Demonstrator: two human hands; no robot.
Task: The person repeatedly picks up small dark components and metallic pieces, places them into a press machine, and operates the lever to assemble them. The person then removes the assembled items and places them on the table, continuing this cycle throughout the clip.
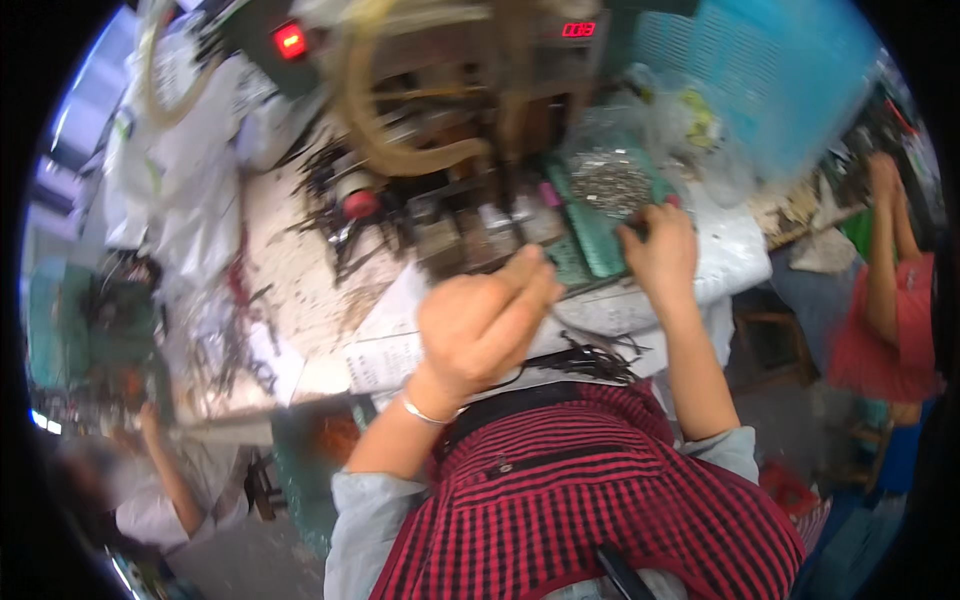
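Observation:
My left hand [485, 320] is raised over the front edge of the workbench [300, 290]. Its fingers are curled closed, thumb against forefinger, and nothing shows between them. A thin bracelet sits on that wrist. My right hand [660, 248] reaches further forward and rests with bent fingers on a green tray [598, 240]. The tray holds a heap of small silvery metal parts [608, 182] just beyond the fingertips, and what those fingers hold is hidden. A bundle of thin dark wires [590, 360] lies below both hands, near my red checked apron.
A bench machine with a yellowish hose [400, 155] and red lit displays [290, 40] stands behind the tray. Also in view are a blue crate [760, 70] at back right, white plastic bags [190, 190] at left and a printed paper [385, 355]. One person stands at right [890, 300], another at lower left [160, 470].

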